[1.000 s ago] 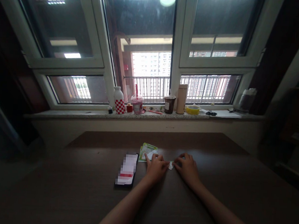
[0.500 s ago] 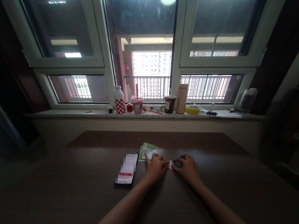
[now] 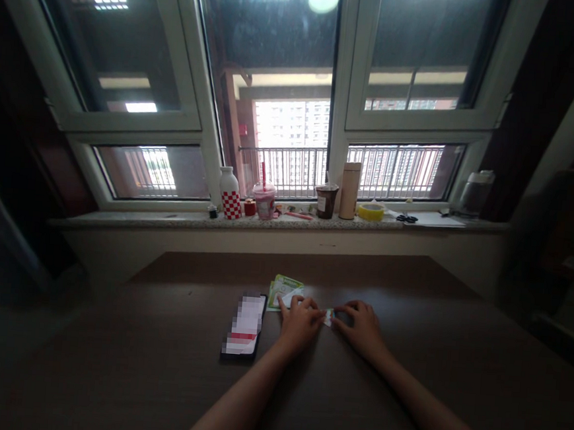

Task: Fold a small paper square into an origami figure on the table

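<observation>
Between my two hands, low over the brown table [image 3: 164, 391], is a small white piece with coloured marks [image 3: 329, 316], paper-like; its exact kind is too small to tell. The fingertips of my left hand [image 3: 301, 319] are pinched on its left edge. My right hand [image 3: 362, 325] curves in from the other side, thumb and forefinger at its right edge. Just beyond my left hand lie green-and-white printed cards or sheets [image 3: 287, 285], overlapping one another and partly covered by the fingers. A phone [image 3: 244, 327] with a lit screen rests to the left of them.
Along the windowsill [image 3: 182, 219] stand a white bottle with red checks [image 3: 229, 194], a pink drink cup [image 3: 264, 201], a dark cup [image 3: 326, 200] and a beige flask [image 3: 350, 190]. Yellow tape [image 3: 370, 212] and scissors [image 3: 406, 218] lie farther right.
My right hand has shifted slightly down, and its fingers have changed position at the small piece, showing more of its coloured marks. My left hand stays nearly still.
</observation>
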A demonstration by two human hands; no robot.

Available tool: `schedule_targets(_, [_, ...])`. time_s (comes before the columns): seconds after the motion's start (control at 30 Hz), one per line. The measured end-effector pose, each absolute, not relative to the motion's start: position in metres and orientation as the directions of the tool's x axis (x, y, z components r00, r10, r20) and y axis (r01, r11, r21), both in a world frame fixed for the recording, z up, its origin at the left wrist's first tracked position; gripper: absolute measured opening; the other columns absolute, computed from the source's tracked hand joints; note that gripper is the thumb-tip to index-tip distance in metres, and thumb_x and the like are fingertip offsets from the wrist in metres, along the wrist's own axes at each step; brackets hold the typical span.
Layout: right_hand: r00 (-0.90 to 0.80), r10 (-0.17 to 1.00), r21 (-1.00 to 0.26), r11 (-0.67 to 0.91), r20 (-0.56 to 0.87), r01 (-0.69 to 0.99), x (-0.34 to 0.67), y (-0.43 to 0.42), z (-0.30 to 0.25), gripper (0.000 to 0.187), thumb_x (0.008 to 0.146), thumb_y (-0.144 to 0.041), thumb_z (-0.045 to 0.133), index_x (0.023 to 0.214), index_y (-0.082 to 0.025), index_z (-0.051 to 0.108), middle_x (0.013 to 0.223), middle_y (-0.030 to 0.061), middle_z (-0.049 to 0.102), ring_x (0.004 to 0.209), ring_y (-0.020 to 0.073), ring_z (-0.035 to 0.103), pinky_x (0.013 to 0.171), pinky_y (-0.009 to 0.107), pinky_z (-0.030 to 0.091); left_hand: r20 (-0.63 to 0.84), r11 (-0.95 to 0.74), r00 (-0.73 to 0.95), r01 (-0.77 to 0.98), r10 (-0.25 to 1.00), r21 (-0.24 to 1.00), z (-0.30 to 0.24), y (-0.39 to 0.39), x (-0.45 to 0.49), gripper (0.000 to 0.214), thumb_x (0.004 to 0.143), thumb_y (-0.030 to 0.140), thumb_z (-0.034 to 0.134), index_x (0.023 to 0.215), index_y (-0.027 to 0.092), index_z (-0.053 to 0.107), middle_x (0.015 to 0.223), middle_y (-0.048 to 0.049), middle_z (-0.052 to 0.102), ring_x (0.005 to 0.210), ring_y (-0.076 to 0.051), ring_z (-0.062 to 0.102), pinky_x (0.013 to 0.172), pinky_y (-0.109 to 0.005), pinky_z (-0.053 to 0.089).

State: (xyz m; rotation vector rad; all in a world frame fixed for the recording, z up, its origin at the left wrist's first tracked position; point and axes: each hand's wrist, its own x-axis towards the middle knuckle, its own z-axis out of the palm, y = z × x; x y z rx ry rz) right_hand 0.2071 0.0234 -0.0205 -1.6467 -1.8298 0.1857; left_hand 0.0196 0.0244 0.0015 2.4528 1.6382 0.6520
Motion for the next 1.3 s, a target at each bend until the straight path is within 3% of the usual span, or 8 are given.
schedule_targets(0.2, [0.016, 0.944, -0.563, 0.184, 0.331, 0.806, 0.214, 0.028, -0.022, 0.022, 0.084, -0.030, 0.059, 0.096, -0.028, 0.077, 0.106, 0.0075, 0.064, 0.105, 0.0232, 0.053, 0.094, 0.034, 0.040, 0.290, -0.393, 0.303, 0.855, 0.908, 0.338, 0.003, 0.023, 0.021, 0.021, 0.091, 0.042, 0.052, 0.104, 0.043, 0.069, 0.113, 0.0038, 0.063, 0.118, -0.026, 0.042, 0.105, -0.075, -0.005])
schedule_targets(0.4, [-0.012, 0.950, -0.571, 0.197, 0.312, 0.797, 0.213, 0.023, -0.018, 0.020, 0.082, -0.033, 0.061, 0.093, -0.030, 0.077, 0.105, 0.0066, 0.063, 0.106, 0.0241, 0.052, 0.094, 0.036, 0.039, 0.265, -0.348, 0.267, 0.876, 0.927, 0.335, 0.007, 0.022, 0.023, 0.022, 0.090, 0.039, 0.054, 0.104, 0.043, 0.070, 0.119, 0.0024, 0.060, 0.119, -0.027, 0.041, 0.108, -0.071, -0.006])
schedule_targets(0.67, [-0.063, 0.947, -0.571, 0.242, 0.315, 0.784, 0.211, 0.020, -0.016, 0.018, 0.080, -0.036, 0.062, 0.090, -0.035, 0.077, 0.099, 0.0046, 0.063, 0.101, 0.0232, 0.052, 0.093, 0.036, 0.039, 0.257, -0.324, 0.244, 0.883, 0.935, 0.339, 0.006, 0.023, 0.023, 0.026, 0.082, 0.055, 0.060, 0.104, 0.046, 0.070, 0.129, 0.0038, 0.057, 0.128, -0.032, 0.035, 0.107, -0.073, -0.004])
schedule_targets(1.3, [0.066, 0.932, -0.510, 0.134, 0.355, 0.850, 0.208, 0.019, -0.010, 0.023, 0.081, -0.033, 0.060, 0.092, -0.025, 0.078, 0.102, 0.0119, 0.057, 0.105, 0.0275, 0.047, 0.096, 0.037, 0.040, 0.207, -0.267, 0.204, 0.898, 0.957, 0.349, 0.011, 0.022, 0.023, 0.029, 0.077, 0.057, 0.063, 0.103, 0.047, 0.071, 0.133, 0.0038, 0.055, 0.134, -0.035, 0.030, 0.107, -0.072, -0.005])
